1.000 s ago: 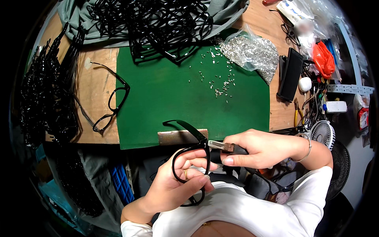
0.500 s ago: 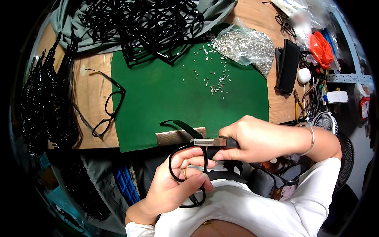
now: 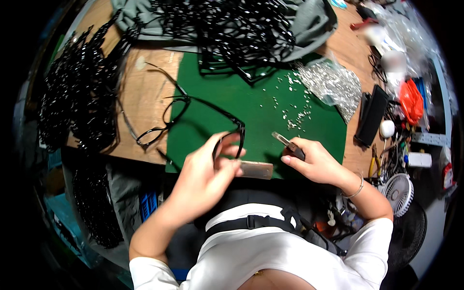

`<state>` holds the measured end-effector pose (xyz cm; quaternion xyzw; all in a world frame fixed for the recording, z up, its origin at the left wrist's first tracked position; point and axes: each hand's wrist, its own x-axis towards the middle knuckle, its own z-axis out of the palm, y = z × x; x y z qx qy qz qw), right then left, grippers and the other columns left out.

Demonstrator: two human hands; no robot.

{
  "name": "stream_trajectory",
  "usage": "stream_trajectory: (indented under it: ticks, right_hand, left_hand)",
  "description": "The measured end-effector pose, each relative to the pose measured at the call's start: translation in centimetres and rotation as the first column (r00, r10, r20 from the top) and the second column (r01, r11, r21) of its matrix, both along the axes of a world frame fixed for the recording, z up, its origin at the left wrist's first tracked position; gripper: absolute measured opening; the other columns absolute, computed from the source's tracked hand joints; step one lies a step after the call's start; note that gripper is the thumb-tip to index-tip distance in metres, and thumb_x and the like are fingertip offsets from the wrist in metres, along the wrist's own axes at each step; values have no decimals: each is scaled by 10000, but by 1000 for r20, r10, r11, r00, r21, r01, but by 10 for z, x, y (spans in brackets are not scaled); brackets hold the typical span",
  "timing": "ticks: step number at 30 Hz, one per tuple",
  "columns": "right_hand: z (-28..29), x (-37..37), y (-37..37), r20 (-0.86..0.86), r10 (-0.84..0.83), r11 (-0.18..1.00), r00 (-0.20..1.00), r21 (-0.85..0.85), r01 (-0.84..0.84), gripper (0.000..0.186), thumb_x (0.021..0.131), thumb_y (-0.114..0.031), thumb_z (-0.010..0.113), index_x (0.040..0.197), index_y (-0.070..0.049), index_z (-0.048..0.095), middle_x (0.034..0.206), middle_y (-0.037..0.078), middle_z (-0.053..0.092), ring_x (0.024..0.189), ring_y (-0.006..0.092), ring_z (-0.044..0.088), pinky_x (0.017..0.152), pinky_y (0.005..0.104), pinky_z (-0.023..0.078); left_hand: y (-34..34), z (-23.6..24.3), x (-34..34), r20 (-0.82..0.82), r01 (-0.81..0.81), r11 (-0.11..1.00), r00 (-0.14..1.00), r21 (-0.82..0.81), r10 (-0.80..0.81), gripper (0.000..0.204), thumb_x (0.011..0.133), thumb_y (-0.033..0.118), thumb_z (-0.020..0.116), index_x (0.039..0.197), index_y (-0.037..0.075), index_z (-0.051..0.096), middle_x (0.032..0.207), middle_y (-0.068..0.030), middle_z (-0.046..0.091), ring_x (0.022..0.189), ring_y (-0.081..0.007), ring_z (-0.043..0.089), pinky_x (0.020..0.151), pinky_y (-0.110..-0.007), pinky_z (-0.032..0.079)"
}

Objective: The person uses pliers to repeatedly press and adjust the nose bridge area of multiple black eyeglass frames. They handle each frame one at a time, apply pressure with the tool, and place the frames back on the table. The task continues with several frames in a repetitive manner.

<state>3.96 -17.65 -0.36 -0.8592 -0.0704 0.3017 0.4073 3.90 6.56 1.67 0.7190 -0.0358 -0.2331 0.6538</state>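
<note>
My left hand is closed around a black eyeglass frame, held just above the near edge of the green mat. One temple stretches away to the far left; the fingers hide part of the frame. To its right, my right hand grips a small hand tool with a narrow metal end and a dark handle. The tool and the frame are apart. Between and below them, a flat metal block sits at the mat's front edge. Another black pair of glasses lies across the mat's left edge.
Small silvery pieces are scattered beside a clear bag full of them. Black frames are heaped on grey cloth, with a dark glossy bundle at left. Yellow-handled pliers, a black case and a white fan stand right.
My hands have separated: the tool has come off the glasses' hinge area and moved right. My left hand has carried the frame forward over the mat. The whole view has shifted.
</note>
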Motion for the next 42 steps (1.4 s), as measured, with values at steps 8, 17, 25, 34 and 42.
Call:
stream_trajectory:
  ticks: [8,17,25,34,42]
  right_hand:
    - [-5,-2,-1,80,-17,998,997,57,12,240,792,-223,571,851,9,548,758,166,580,686,298,575,610,341,443]
    - [-3,-15,-7,52,-32,999,998,12,31,222,790,-225,574,833,-9,542,754,156,563,709,303,566,641,364,439]
    - [6,-29,-29,396,58,989,916,-151,3,231,691,-47,590,909,-12,523,902,125,518,785,305,553,679,362,457]
    - [0,-28,-31,493,99,944,864,-321,75,410,662,-40,597,1049,16,471,1013,157,475,828,304,540,702,373,449]
    - [-37,-3,-21,458,-55,928,887,-304,214,159,672,-46,587,797,-1,501,748,151,513,736,328,527,665,400,430]
  left_hand:
    - [54,-38,64,517,-401,347,773,848,-369,338,819,198,532,1101,29,452,994,-175,476,865,-348,496,718,-413,435]
    - [-41,-33,103,858,-389,801,431,456,-280,266,751,164,600,961,33,504,842,-134,519,799,-284,527,687,-339,451]
    - [-89,-1,114,450,-85,992,892,91,35,178,866,194,486,809,30,529,619,-39,524,556,-112,494,548,-240,426]
    - [-25,49,13,-71,-121,844,993,-522,99,551,773,80,573,1198,-16,236,935,-240,568,504,-155,567,494,-260,502]
    - [-38,0,-36,31,-132,912,987,-389,156,891,686,-98,624,1334,70,37,1020,-192,526,666,-54,533,630,-170,429]
